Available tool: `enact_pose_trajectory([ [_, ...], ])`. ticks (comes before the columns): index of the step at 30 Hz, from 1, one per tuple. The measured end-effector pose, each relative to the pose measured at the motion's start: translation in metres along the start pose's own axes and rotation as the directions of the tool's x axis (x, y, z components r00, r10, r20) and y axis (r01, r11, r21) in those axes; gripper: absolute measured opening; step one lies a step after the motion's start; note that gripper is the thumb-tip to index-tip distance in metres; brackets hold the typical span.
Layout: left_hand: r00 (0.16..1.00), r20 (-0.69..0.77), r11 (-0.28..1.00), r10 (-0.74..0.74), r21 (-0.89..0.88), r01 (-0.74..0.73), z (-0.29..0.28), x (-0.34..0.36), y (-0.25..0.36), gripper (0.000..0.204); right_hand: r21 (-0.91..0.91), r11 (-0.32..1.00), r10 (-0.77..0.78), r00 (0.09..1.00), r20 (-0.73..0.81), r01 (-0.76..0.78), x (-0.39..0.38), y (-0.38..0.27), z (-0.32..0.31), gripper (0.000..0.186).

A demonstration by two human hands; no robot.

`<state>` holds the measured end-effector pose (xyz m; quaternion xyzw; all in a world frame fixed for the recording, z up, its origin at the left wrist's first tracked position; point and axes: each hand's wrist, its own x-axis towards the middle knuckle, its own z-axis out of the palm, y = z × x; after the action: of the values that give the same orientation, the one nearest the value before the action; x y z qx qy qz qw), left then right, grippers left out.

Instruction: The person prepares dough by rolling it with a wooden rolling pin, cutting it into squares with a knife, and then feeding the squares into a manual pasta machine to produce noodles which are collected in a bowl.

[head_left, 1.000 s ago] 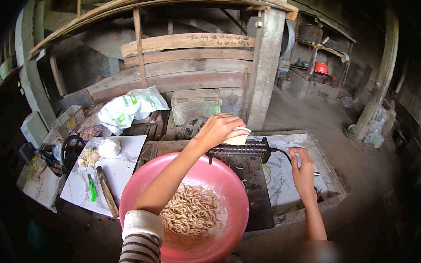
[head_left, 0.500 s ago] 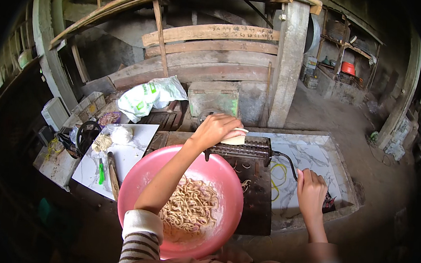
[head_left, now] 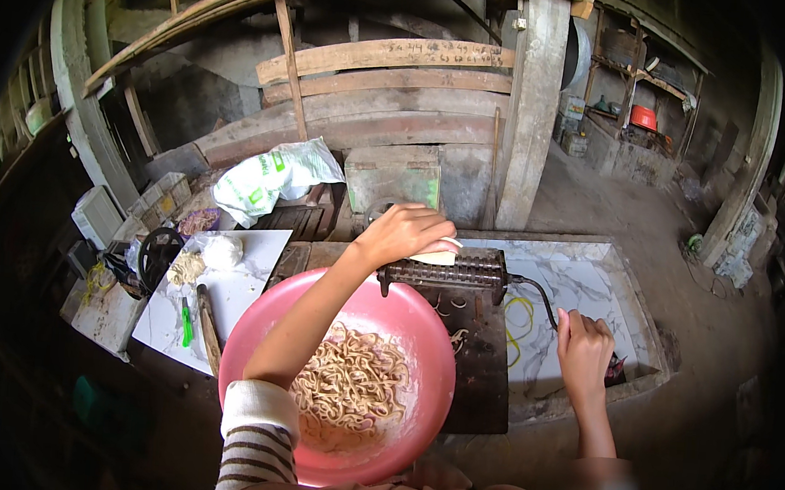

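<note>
A hand-cranked pasta machine [head_left: 477, 274] with dark ridged rollers sits at the middle of the bench. Above its left part, my left hand [head_left: 409, 231] pinches a pale flat strip of dough [head_left: 434, 258], whose lower edge meets the rollers. To the right, my right hand [head_left: 586, 346] is closed round the end of the bent black crank [head_left: 539, 290]. Beneath my left forearm stands a big pink basin [head_left: 247, 326], dusted with flour inside. Thick cut dough strips [head_left: 351, 379] lie heaped in it, partly hidden by that forearm.
Left of the basin, a white marbled board [head_left: 259, 258] carries a plastic bag [head_left: 222, 251], a dough lump [head_left: 186, 268], a green-handled tool [head_left: 187, 323] and a wooden stick [head_left: 209, 328]. A white sack [head_left: 274, 182] lies behind. Stray dough scraps [head_left: 458, 341] lie below the machine.
The dough strip and my left hand sit slightly lower against the rollers. My right hand stays on the crank with barely any shift, and the whole view has tilted a little.
</note>
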<state>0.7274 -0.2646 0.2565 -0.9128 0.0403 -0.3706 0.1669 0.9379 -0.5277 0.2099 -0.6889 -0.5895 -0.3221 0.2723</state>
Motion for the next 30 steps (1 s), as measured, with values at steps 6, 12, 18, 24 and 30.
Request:
enact_pose_trajectory([
  [6, 1.000, -0.006, 1.000, -0.026, -0.006, 0.025, 0.003, -0.002, 0.000, 0.027, -0.050, 0.996, -0.075, 0.994, -0.075, 0.071, 0.008, 0.002, 0.000, 0.031],
  [12, 0.997, -0.005, 0.997, -0.074, -0.021, 0.074, 0.005, -0.003, 0.000, 0.027, -0.110, 0.982, -0.174, 0.952, -0.251, 0.151, 0.046, 0.013, 0.003, 0.030],
  [18, 0.981, 0.065, 0.979, -0.183, -0.081, 0.188, 0.002, -0.003, 0.000, 0.027, -0.122, 0.975, -0.216, 0.918, -0.334, 0.185, 0.091, 0.025, 0.014, 0.027],
  [24, 0.927, 0.148, 0.929, -0.344, -0.089, 0.359, -0.001, 0.001, 0.003, 0.026, -0.086, 0.978, -0.207, 0.912, -0.353, 0.189, 0.117, 0.034, 0.031, 0.030],
  [30, 0.734, -0.367, 0.818, -0.571, -0.333, 0.470, -0.015, -0.005, 0.040, 0.016, -0.039, 0.988, -0.152, 0.926, -0.347, 0.148, 0.138, 0.045, 0.057, 0.037],
])
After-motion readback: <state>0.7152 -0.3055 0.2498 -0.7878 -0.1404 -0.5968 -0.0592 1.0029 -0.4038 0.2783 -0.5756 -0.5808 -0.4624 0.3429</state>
